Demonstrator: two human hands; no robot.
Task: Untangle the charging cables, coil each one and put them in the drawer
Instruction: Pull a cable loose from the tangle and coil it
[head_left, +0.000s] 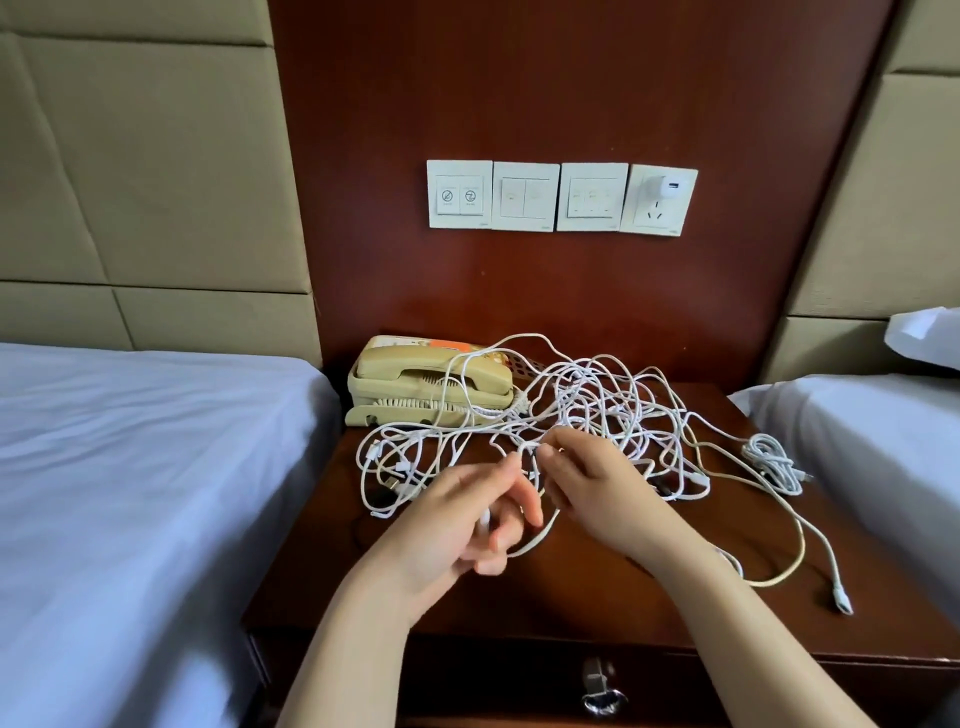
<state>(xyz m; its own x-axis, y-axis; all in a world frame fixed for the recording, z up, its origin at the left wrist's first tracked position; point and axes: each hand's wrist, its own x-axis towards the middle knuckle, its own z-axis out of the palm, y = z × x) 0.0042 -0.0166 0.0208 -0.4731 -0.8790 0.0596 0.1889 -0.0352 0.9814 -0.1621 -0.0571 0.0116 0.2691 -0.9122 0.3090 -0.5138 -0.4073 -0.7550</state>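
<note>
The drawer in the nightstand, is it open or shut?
Shut. The drawer front sits flush under the nightstand top, with its metal pull showing and no interior visible.

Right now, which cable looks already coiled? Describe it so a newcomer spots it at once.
Start at the dark wooden nightstand and go to its right edge, beside the right bed. There lies a small white cable bundle, wound compactly on itself, unlike the loose tangle sprawling to its left.

Soft even daylight, no harsh shadows; left hand (462, 525) motion-blurred; wide-angle bending at edges.
</note>
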